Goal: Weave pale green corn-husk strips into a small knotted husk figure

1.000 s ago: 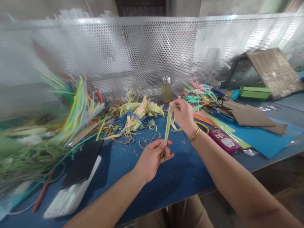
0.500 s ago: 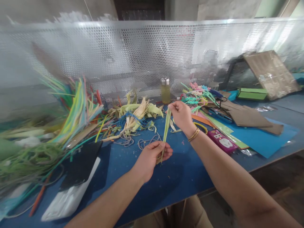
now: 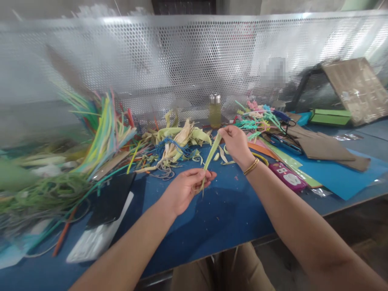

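Note:
A long pale green husk strip (image 3: 211, 154) is stretched between both hands above the blue table (image 3: 218, 218). My left hand (image 3: 184, 190) pinches its lower end with the fingers closed. My right hand (image 3: 235, 144), with a gold bracelet at the wrist, pinches the upper end. A pile of husk leaves and blue string (image 3: 174, 145) lies just behind the strip.
Bundles of coloured strips (image 3: 103, 133) and green fibres (image 3: 39, 194) fill the left side. A black and white flat object (image 3: 103, 218) lies front left. A small bottle (image 3: 215, 110) stands at the perforated metal screen (image 3: 194, 60). A pink device (image 3: 287, 177), brown card (image 3: 321, 147) and blue sheets (image 3: 336, 173) lie right.
Both hands stay on the strip; my left hand has risen a little, so the strip now slants more. The view has shifted slightly.

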The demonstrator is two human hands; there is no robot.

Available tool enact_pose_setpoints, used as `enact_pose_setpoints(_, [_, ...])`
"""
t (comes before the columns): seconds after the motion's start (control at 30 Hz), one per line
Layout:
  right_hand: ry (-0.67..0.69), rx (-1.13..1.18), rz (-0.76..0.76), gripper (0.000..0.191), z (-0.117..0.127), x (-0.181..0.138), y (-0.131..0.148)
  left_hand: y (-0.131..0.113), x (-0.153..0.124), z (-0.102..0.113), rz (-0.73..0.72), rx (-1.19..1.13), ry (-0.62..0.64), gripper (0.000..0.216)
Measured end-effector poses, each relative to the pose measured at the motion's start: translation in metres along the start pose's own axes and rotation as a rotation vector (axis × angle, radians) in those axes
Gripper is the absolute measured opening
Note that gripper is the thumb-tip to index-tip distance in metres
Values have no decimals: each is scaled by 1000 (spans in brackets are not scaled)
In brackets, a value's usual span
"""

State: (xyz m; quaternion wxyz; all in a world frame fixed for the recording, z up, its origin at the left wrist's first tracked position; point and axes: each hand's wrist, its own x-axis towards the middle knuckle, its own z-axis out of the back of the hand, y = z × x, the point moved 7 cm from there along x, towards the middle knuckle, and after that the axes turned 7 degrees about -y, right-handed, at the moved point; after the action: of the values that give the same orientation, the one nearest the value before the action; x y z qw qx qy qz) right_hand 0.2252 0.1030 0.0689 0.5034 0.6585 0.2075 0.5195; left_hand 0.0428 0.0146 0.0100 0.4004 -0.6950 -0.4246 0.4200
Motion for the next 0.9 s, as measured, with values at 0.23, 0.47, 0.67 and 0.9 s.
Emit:
enact_pose_setpoints(0.23, [67, 328, -159, 18, -8, -4, 6, -16, 12, 26, -193, 374, -171, 17])
enact_pose_setpoints(0.47, [73, 406, -174, 28, -4, -4, 11, -17, 14, 29, -219, 404, -224, 18])
enact_pose_setpoints(0.67, [-23, 233, -247, 42, 1, -7, 7, -23, 14, 40, -277, 169, -324, 22])
enact_pose_setpoints(0.9, [-15, 93, -115, 30, -1, -6, 0, -49, 12, 63, -407, -247, -458, 6])
